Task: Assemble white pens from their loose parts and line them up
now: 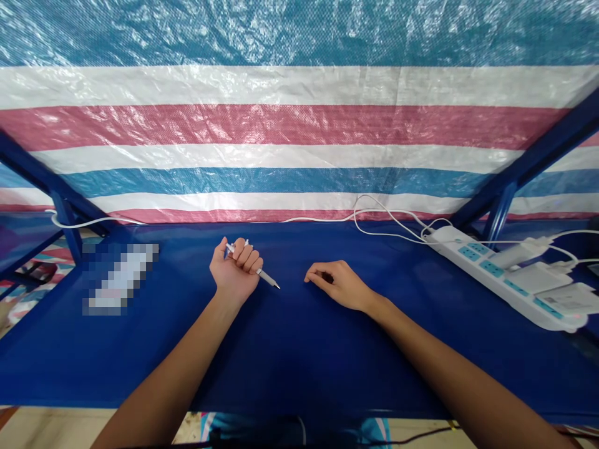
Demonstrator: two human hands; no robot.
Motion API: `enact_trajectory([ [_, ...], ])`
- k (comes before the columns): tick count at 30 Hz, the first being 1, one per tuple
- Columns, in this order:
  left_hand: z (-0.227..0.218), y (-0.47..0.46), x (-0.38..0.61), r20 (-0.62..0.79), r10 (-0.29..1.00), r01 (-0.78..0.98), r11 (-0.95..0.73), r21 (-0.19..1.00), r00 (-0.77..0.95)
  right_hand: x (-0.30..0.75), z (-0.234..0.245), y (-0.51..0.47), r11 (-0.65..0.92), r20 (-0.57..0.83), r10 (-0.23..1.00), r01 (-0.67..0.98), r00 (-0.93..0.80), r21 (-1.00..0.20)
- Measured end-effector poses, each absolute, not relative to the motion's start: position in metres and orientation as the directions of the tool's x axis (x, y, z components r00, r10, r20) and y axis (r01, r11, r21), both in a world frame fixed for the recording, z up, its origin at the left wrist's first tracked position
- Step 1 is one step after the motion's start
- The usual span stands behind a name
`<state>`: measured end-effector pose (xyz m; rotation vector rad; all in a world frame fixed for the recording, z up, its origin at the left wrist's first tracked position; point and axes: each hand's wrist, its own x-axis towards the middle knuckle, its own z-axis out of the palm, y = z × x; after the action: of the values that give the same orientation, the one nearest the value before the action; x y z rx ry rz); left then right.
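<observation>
My left hand (236,268) is raised over the blue table, palm up, with its fingers wrapped round a pen (268,278). The pen's light grey barrel and pointed tip stick out to the right of the fist. White parts of it show by the thumb and above the fingers. To the right, my right hand (344,284) is low over the table surface, its fingers curled and the thumb tip close to the index finger. Nothing shows at those fingertips; the inside of the palm is in dark shadow.
A white power strip (496,274) with plugged-in adapters lies on the right of the blue table (290,362). White cables (388,215) run along the back edge. A blurred-out pale item (121,277) lies at left. Blue metal frames (68,221) flank a striped tarpaulin (299,125).
</observation>
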<state>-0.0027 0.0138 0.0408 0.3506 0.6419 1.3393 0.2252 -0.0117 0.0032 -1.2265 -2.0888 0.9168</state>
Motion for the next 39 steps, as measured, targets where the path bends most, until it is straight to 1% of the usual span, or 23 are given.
enact_trajectory([
  [13, 0.0411, 0.0146, -0.0033, -0.251, 0.963, -0.801, 0.228, 0.554, 0.1, 0.2254, 0.0027, -0.0113, 0.35, 0.111, 0.891, 0.511, -0.44, -0.785],
  [25, 0.0377, 0.0154, -0.0061, -0.219, 0.967, -0.776, 0.235, 0.585, 0.128, 0.2253, 0.0034, -0.0122, 0.357, 0.118, 0.889, 0.508, -0.442, -0.784],
  [32, 0.0406, 0.0149, -0.0035, -0.251, 0.961, -0.793, 0.239, 0.56, 0.113, 0.2252, 0.0038, -0.0117, 0.356, 0.11, 0.887, 0.513, -0.448, -0.781],
  [39, 0.0393, 0.0158, -0.005, -0.23, 0.964, -0.791, 0.243, 0.562, 0.133, 0.2254, 0.0033, -0.0116, 0.361, 0.121, 0.888, 0.508, -0.444, -0.783],
])
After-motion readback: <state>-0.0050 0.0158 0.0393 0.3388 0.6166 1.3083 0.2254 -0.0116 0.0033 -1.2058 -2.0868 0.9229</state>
